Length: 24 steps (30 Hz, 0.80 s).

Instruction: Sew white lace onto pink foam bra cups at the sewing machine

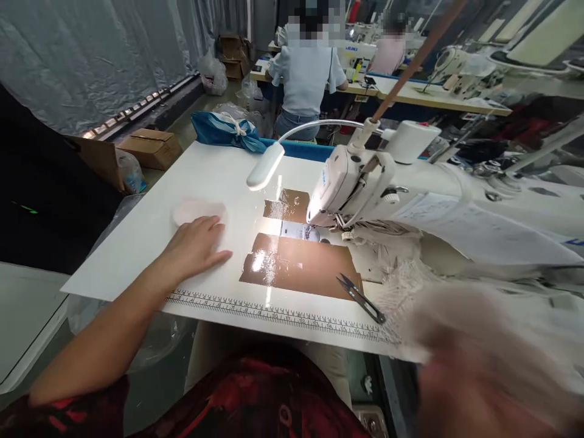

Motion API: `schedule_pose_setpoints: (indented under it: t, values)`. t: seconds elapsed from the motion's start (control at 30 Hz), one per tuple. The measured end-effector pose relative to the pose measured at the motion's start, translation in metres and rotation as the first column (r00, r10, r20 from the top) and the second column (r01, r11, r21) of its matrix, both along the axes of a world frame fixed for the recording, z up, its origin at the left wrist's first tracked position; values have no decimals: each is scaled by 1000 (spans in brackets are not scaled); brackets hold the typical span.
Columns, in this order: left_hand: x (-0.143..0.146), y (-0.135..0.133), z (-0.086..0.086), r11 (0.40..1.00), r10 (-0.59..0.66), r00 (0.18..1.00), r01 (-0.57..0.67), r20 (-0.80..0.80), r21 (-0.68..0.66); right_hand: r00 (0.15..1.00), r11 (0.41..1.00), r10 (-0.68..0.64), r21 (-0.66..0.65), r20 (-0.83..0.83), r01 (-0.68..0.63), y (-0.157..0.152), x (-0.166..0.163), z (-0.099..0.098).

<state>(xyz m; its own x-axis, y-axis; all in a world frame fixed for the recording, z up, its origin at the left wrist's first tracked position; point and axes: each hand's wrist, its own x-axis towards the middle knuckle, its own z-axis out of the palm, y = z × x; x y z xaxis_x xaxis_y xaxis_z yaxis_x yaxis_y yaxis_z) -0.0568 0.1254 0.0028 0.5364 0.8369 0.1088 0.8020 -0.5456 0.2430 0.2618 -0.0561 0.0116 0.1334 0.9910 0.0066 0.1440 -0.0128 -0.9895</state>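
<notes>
My left hand lies on the white sewing table with its fingers stretched out. Its fingertips touch a pale, thin piece, perhaps cloth, that blends with the tabletop. At the lower right my right hand is smeared by motion; something pale seems to be at it, too blurred to make out. Between the hands stands a white sewing machine, its needle area lit. Thread snips rest partly on the brown sheet in front of the needle plate.
A ruler strip runs along the table's front edge. A lamp on a bent neck hangs over the table. Loose pale threads gather beside the machine. A blue bundle lies at the back edge; a seated person is beyond.
</notes>
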Motion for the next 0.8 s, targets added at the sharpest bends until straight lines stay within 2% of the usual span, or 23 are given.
schedule_pose_setpoints:
  t: [0.03,0.07,0.1,0.13,0.17,0.2,0.23,0.27,0.3,0.33,0.37,0.4,0.43,0.47,0.5,0.53,0.57,0.6,0.63,0.67,0.77,0.8]
  values:
    - [7,-10,6,999,-39,996,39,78,1,999,999,33,11,41,-34,7,-14,-5]
    - [15,-20,12,987,-146,976,156,161,-48,992,995,90,31,91,-93,14,-29,-9]
    - [25,-31,18,930,-288,922,333,259,-154,975,983,163,62,151,-174,20,-43,-12]
    - [34,-40,21,827,-388,847,494,363,-268,948,961,231,101,221,-258,26,-54,-13]
    - [42,-47,23,709,-441,786,601,432,-369,918,935,270,148,290,-322,30,-63,-13]
    - [47,-52,23,649,-432,765,631,477,-425,900,915,264,206,347,-347,33,-68,-11]
    - [48,-53,21,669,-381,788,596,483,-444,901,906,206,274,382,-323,34,-68,-9]
    - [47,-53,18,752,-291,839,498,460,-432,909,899,118,346,401,-269,34,-65,-6]
    - [44,-51,13,852,-166,888,348,429,-391,916,891,7,414,401,-188,34,-59,-3]
    - [39,-48,9,917,-34,911,192,410,-349,913,881,-115,465,391,-88,35,-52,-1]
    - [36,-46,5,935,70,905,87,421,-342,897,873,-225,487,380,13,36,-46,0]
    - [34,-46,3,916,130,878,72,460,-395,879,876,-296,473,375,94,38,-40,-1]
    - [34,-48,1,854,143,841,163,522,-495,878,899,-303,417,370,134,40,-37,-2]
    - [37,-52,1,734,133,784,333,606,-592,902,939,-242,322,358,124,44,-36,-4]
    - [42,-56,2,566,125,709,524,694,-637,940,978,-120,200,318,57,47,-37,-7]
    - [48,-62,4,396,130,633,672,763,-626,972,996,35,73,233,-54,50,-39,-11]
    - [54,-67,6,268,146,576,759,804,-593,979,985,171,-36,110,-168,52,-42,-14]
    - [59,-71,8,193,163,545,800,823,-568,967,960,254,-116,-23,-255,54,-45,-18]
    - [62,-73,9,183,176,540,804,823,-566,950,939,278,-172,-141,-299,54,-48,-21]
    - [64,-74,10,234,181,560,774,808,-589,934,925,265,-211,-238,-316,53,-50,-24]
    - [62,-69,7,563,169,684,524,710,-639,902,917,191,-257,-387,-305,49,-50,-24]
    - [60,-66,5,626,172,716,450,676,-636,893,916,194,-251,-407,-313,48,-50,-23]
